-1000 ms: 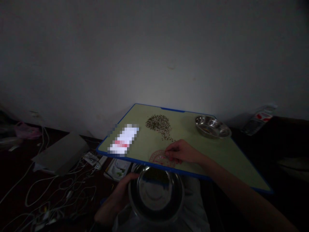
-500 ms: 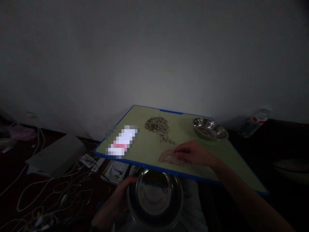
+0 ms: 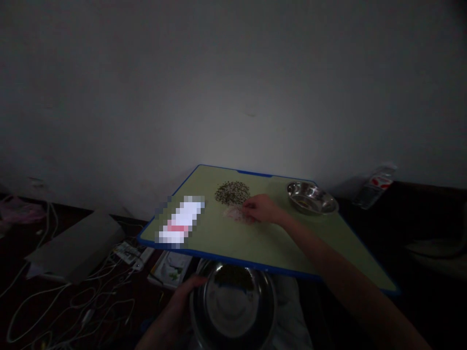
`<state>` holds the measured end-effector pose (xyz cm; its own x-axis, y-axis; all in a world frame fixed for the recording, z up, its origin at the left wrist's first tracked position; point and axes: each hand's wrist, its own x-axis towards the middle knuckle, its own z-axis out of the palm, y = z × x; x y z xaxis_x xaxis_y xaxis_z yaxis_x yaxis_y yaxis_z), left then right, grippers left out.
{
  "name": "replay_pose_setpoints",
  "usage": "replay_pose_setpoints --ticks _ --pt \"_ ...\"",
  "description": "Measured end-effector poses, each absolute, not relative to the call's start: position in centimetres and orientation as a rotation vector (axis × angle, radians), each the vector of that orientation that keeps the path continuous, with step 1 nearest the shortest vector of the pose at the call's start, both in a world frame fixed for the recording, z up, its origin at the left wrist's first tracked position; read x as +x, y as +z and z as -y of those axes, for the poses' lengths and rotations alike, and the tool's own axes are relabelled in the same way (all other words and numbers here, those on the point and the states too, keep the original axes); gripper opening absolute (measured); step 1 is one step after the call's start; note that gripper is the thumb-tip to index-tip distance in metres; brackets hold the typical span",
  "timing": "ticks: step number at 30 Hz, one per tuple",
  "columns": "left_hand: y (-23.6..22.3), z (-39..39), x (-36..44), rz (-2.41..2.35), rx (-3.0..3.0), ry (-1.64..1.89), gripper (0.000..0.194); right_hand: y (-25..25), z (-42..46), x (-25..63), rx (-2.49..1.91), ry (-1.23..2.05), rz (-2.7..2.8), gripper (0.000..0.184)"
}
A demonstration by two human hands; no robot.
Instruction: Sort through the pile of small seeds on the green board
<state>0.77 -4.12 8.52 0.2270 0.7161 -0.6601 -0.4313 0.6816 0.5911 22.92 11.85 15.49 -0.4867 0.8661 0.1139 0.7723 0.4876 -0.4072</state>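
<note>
My right hand (image 3: pixel 260 209) is closed on a clear protractor (image 3: pixel 235 213) with pinkish markings, at the near edge of a pile of small dark grains (image 3: pixel 232 192). The pile lies on a pale green board (image 3: pixel 219 238) with a blue rim. Below the board's front edge, my left hand (image 3: pixel 184 294) grips the left rim of a large steel bowl (image 3: pixel 233 311), with some dark matter showing near its far side. A smaller steel bowl (image 3: pixel 314 198) rests at the right of the board.
A blurred-out bright phone-like rectangle (image 3: pixel 181 222) lies on the board's left. On the floor at left are a grey box (image 3: pixel 76 243), tangled white cables (image 3: pixel 87 311) and a pink bag (image 3: pixel 22 210). A plastic bottle (image 3: pixel 375 184) stands at right, by the wall.
My right hand has moved the protractor away from me and leftward, up to the pile. The stray grains on the near side no longer show. My left hand stays on the large bowl.
</note>
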Motion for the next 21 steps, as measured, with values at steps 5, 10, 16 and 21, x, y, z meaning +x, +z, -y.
replay_pose_setpoints --ticks 5,10,16,21 --pt "9.4 4.3 1.0 -1.066 0.296 0.803 0.017 15.8 -13.9 22.9 -1.397 0.55 2.306 0.024" --pt "9.3 4.5 1.3 -1.045 0.288 0.769 0.016 17.4 -12.2 26.0 -1.348 0.96 2.251 0.029" --pt "8.7 4.8 2.1 -1.068 0.313 0.824 0.02 17.7 -8.6 28.4 -1.34 1.107 2.412 0.03" --pt "7.9 4.8 2.0 -1.076 0.305 0.796 0.015 16.2 -11.0 26.2 -1.322 0.826 2.427 0.027"
